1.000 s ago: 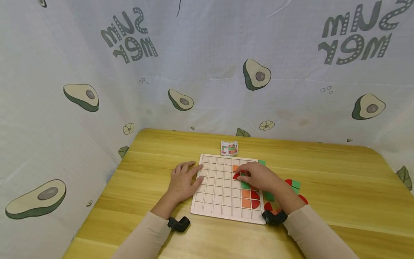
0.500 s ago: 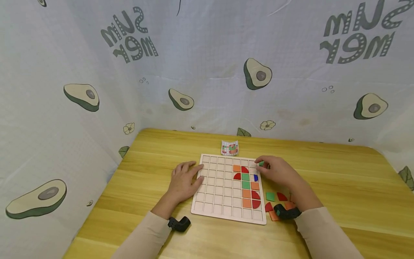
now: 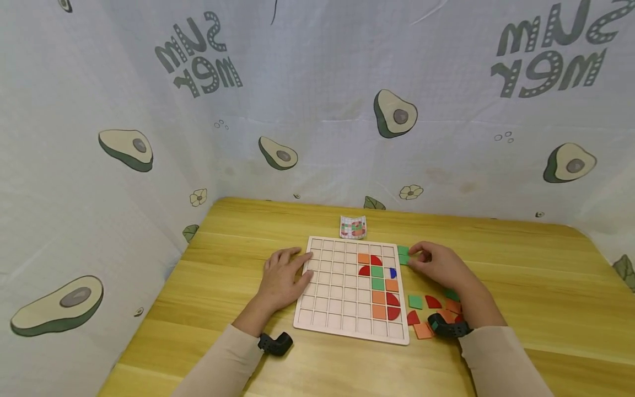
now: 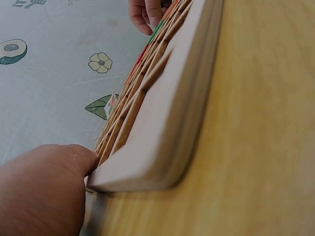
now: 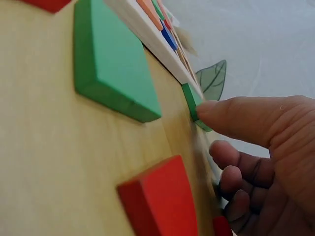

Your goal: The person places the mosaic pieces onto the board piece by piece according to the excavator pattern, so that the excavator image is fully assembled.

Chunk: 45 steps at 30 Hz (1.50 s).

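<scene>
A pale wooden grid board [image 3: 327,303] lies on the table, with several orange, red and green pieces and a blue quarter-round piece [image 3: 393,273] in its right-hand cells. My left hand [image 3: 281,277] rests at the board's left edge, fingers spread; its thumb [image 4: 83,160] touches a corner in the left wrist view. Beside the board's upper right edge lie two green squares [image 3: 403,251]. There my right hand [image 3: 439,267] pinches a green square [image 5: 191,101], its thumb [image 5: 236,115] on the piece and the other fingers curled. The index fingertip is hidden in the right wrist view.
Right of the board lie loose pieces, among them a green square [image 3: 415,301], a red quarter-round [image 3: 433,301] and an orange square [image 3: 423,331]. A small pattern card [image 3: 353,227] stands behind the board. A printed curtain [image 3: 327,110] hangs behind the table.
My right hand has left the board's upper right cells and moved right to the green squares beside it, uncovering a red quarter-round and the blue piece. My left hand has stayed put.
</scene>
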Tool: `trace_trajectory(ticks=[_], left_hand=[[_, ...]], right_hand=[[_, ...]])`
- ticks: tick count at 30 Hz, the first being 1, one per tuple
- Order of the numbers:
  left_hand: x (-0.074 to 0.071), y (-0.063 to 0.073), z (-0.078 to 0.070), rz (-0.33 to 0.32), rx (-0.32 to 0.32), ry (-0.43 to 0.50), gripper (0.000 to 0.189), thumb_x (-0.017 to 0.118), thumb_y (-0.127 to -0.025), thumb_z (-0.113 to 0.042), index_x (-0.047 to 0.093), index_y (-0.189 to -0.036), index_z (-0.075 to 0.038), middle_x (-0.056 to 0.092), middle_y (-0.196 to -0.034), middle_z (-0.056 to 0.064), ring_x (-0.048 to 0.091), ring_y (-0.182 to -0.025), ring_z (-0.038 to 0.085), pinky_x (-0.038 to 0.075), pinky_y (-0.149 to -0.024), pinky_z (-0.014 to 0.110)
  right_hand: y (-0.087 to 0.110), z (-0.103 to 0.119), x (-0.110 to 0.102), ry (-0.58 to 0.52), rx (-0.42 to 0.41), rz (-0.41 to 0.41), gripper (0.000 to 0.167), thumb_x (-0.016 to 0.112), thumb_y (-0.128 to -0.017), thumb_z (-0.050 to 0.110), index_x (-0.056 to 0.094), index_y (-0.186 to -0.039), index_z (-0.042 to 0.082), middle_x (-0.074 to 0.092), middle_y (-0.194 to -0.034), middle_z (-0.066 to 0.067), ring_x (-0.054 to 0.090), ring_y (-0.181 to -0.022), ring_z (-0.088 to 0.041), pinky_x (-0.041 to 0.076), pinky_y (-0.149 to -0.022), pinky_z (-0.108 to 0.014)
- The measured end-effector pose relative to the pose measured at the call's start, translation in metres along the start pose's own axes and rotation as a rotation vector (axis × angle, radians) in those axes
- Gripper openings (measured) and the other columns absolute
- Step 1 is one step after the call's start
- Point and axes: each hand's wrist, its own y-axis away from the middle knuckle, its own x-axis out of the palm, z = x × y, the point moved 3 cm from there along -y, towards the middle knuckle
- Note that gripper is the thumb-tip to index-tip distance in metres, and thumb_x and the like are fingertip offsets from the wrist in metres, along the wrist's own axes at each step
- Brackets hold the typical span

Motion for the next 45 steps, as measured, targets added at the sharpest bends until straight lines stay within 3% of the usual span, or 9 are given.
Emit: trace_trajectory(ticks=[9,25,32,45], left_hand=[[0.002,0.001,0.001,0.002,-0.001,-0.005,0.047,0.056,-0.102,-0.041,0.058,-0.147,-0.026,0.047,-0.155,0.011,0.036,-0.144,0.042,0.029,-0.114,0.063],[0.002,0.000,0.003,-0.010,0.005,-0.006,0.046,0.057,-0.102,-0.040,0.058,-0.146,-0.026,0.048,-0.155,0.011,0.037,-0.143,0.042,0.030,-0.113,0.064],[0.001,-0.001,0.003,-0.005,0.012,-0.006,0.046,0.056,-0.102,-0.041,0.058,-0.147,-0.027,0.047,-0.155,0.011,0.036,-0.144,0.042,0.029,-0.114,0.064],[0.001,-0.001,0.003,-0.012,0.017,-0.002,0.046,0.056,-0.102,-0.041,0.058,-0.146,-0.026,0.048,-0.155,0.011,0.037,-0.143,0.041,0.029,-0.114,0.063]], right_hand=[[0.002,0.002,0.003,-0.002,0.041,0.058,0.034,0.073,-0.094,0.033,0.064,-0.116,0.009,0.057,-0.093,-0.008,0.053,-0.083,-0.021,0.042,-0.068,-0.032],[0.008,0.005,-0.002,0.063,0.027,0.038,0.038,0.070,-0.095,0.041,0.064,-0.113,0.007,0.060,-0.090,-0.006,0.054,-0.081,-0.020,0.043,-0.067,-0.030],[0.015,0.029,0.002,0.039,-0.061,0.058,0.033,0.070,-0.096,0.039,0.066,-0.110,0.009,0.059,-0.086,-0.003,0.053,-0.079,-0.019,0.043,-0.067,-0.031],[0.018,0.067,0.034,0.042,-0.192,0.153,0.022,0.076,-0.093,0.032,0.066,-0.101,0.014,0.055,-0.076,0.001,0.049,-0.067,-0.015,0.041,-0.058,-0.027]])
